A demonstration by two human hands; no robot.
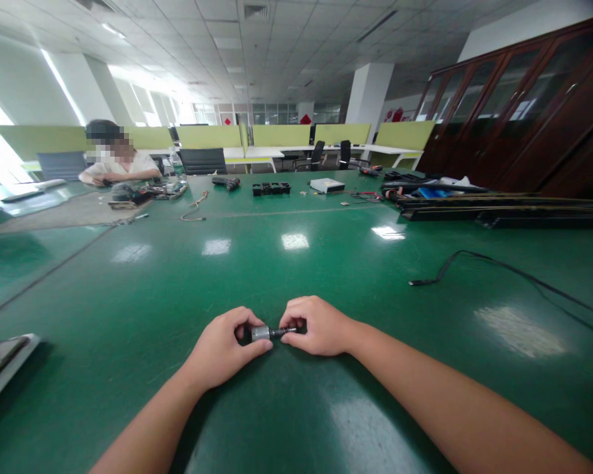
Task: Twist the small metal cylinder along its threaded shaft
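A small silver cylindrical part (pixel 260 333), with a dark, ribbed shaft (pixel 278 332) running out of its right end, lies level between my hands, close to the green tabletop. My left hand (pixel 222 349) grips the silver body between thumb and fingers. At the other end, the fingers of my right hand (pixel 319 326) are curled and pinch the shaft near its thin tip. My palms and curled fingertips hide some of both ends. Whether the part touches the table, I cannot tell.
A black cable (pixel 467 252) crosses the green table (pixel 296 276) on the right. A pale-edged flat object (pixel 10 365) is at the left edge. Farther back are a power drill (pixel 226 183), black blocks (pixel 271 189), a white box (pixel 327 185) and long dark rails (pixel 474 207). A person (pixel 121 161) sits back left.
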